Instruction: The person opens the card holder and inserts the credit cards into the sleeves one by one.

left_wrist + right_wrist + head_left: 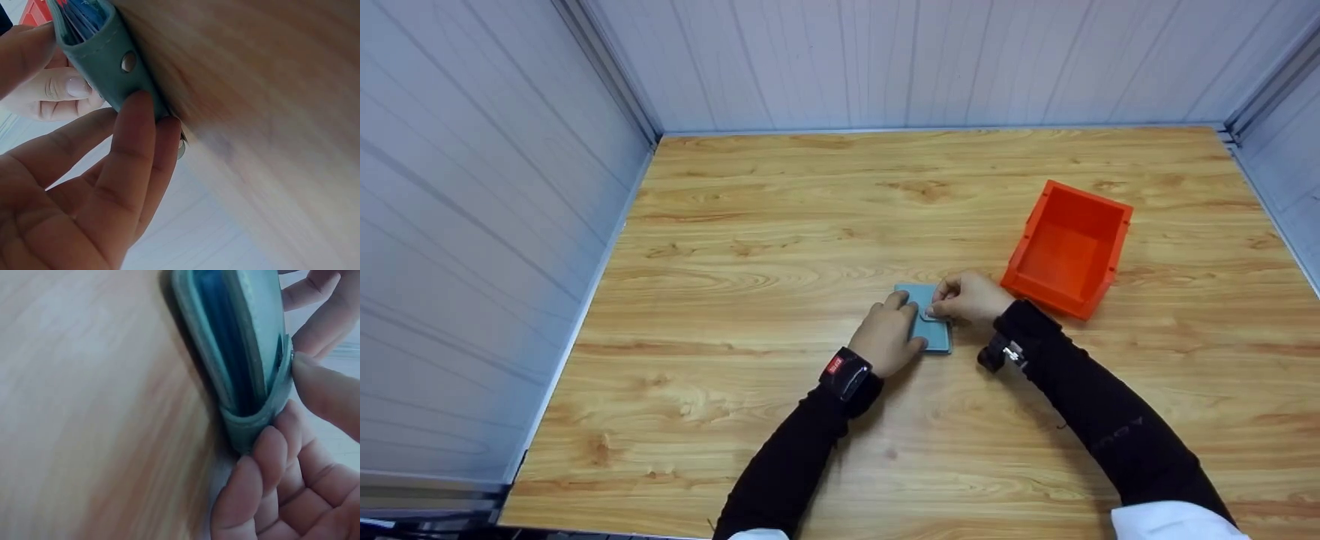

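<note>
A teal card holder [936, 339] lies on the wooden table between the two hands. Cards or sleeves [81, 19] show in its open end in the left wrist view, and a metal snap [129, 61] sits on its side. My left hand [885, 337] holds the card holder from the left, fingers along its spine and thumb at the near edge. On the other side, my right hand [971, 300] pinches the closing strap [253, 424], thumb on its upper end and fingers curled against the card holder's side.
An orange plastic bin [1065, 262] stands on the table [750, 225] to the right, just beyond the right hand. Pale panel walls [810, 67] enclose the table at the back and both sides.
</note>
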`<state>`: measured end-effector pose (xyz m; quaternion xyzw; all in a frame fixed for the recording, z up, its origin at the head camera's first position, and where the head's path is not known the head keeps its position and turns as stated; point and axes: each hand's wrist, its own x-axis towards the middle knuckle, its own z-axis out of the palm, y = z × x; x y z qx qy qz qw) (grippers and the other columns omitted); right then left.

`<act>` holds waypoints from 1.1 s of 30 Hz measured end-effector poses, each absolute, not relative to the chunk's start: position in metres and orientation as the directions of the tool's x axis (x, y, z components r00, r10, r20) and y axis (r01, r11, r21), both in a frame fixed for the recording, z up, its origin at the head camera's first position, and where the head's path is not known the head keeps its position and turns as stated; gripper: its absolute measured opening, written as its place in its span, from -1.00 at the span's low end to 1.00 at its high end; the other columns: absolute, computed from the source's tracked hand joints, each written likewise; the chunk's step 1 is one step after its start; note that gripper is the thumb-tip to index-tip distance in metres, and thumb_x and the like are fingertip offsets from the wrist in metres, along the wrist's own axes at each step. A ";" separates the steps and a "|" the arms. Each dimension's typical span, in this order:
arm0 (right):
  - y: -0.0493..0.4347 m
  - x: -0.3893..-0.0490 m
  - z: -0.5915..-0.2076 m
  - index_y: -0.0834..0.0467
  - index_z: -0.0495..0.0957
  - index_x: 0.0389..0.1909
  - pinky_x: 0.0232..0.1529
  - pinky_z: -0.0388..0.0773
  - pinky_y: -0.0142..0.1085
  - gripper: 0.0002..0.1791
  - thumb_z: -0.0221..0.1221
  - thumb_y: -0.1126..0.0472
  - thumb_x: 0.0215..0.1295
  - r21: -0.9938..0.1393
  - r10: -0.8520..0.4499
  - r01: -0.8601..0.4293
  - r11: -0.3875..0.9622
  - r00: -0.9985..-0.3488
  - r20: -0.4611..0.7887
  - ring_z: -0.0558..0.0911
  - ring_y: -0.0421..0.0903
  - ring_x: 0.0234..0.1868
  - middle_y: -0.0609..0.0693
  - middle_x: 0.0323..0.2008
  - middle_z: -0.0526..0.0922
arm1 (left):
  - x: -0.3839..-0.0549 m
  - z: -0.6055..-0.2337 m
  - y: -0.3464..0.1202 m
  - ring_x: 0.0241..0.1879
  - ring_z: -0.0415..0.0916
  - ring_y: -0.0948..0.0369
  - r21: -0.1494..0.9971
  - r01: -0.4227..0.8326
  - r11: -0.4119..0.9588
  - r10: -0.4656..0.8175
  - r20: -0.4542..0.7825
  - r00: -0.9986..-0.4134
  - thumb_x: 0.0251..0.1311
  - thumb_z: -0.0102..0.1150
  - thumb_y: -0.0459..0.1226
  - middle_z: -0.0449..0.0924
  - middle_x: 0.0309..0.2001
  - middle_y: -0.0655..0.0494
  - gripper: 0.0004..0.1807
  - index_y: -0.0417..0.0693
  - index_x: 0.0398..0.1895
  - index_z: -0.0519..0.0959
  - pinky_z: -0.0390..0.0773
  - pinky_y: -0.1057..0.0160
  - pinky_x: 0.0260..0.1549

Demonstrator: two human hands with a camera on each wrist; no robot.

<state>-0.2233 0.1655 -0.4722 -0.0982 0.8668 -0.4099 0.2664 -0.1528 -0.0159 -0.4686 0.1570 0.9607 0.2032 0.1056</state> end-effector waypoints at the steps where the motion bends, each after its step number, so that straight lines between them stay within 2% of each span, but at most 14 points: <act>1: 0.165 -0.224 -0.472 0.21 0.57 -0.35 -0.55 0.37 -0.47 -0.83 0.32 0.19 0.20 -0.759 -0.390 0.050 0.649 -0.835 -0.388 0.43 -0.28 -0.54 -0.17 -0.55 0.50 | -0.153 -0.469 -0.016 0.24 0.43 -0.08 0.424 0.255 0.869 0.342 -0.143 -0.929 0.25 0.24 -0.07 0.24 0.44 -0.10 -0.36 -0.20 0.32 0.42 0.49 0.09 0.21; 6: 0.164 -0.228 -0.469 0.18 0.56 -0.38 -0.60 0.31 -0.45 -0.82 0.34 0.17 0.19 -0.746 -0.401 0.054 0.664 -0.816 -0.416 0.38 -0.28 -0.61 -0.19 -0.60 0.48 | -0.152 -0.468 -0.015 0.25 0.42 -0.08 0.425 0.248 0.871 0.336 -0.146 -0.930 0.25 0.24 -0.08 0.24 0.44 -0.10 -0.37 -0.19 0.32 0.43 0.49 0.09 0.21; 10: 0.165 -0.230 -0.469 0.16 0.55 -0.40 -0.57 0.31 -0.45 -0.82 0.35 0.17 0.18 -0.745 -0.397 0.074 0.663 -0.809 -0.434 0.37 -0.28 -0.61 -0.19 -0.61 0.46 | -0.152 -0.468 -0.015 0.23 0.43 -0.08 0.422 0.254 0.870 0.338 -0.137 -0.931 0.24 0.25 -0.08 0.26 0.43 -0.10 -0.38 -0.19 0.31 0.44 0.50 0.09 0.20; 22: 0.169 -0.224 -0.480 0.17 0.55 -0.36 -0.56 0.38 -0.45 -0.83 0.32 0.17 0.21 -0.771 -0.408 -0.004 0.637 -0.850 -0.333 0.44 -0.25 -0.57 -0.16 -0.57 0.49 | -0.155 -0.468 -0.016 0.23 0.43 -0.09 0.411 0.260 0.874 0.340 -0.135 -0.930 0.27 0.20 -0.05 0.28 0.42 -0.11 -0.39 -0.17 0.31 0.44 0.50 0.06 0.19; 29: 0.169 -0.217 -0.478 0.19 0.59 -0.24 -0.42 0.48 -0.41 -0.81 0.19 0.12 0.36 -0.775 -0.416 -0.048 0.630 -0.864 -0.284 0.51 -0.17 -0.42 -0.05 -0.39 0.58 | -0.155 -0.470 -0.020 0.28 0.39 -0.06 0.427 0.249 0.869 0.340 -0.150 -0.928 0.30 0.15 0.01 0.26 0.44 -0.07 -0.39 -0.14 0.31 0.44 0.47 0.05 0.22; 33: 0.167 -0.210 -0.473 0.18 0.62 -0.18 -0.24 0.50 -0.32 -0.79 0.13 0.12 0.41 -0.755 -0.399 -0.147 0.639 -0.902 -0.162 0.56 -0.11 -0.30 0.04 -0.28 0.66 | -0.157 -0.467 -0.024 0.29 0.38 -0.06 0.440 0.256 0.861 0.344 -0.132 -0.930 0.31 0.13 0.02 0.29 0.42 -0.07 -0.39 -0.14 0.32 0.44 0.44 0.06 0.26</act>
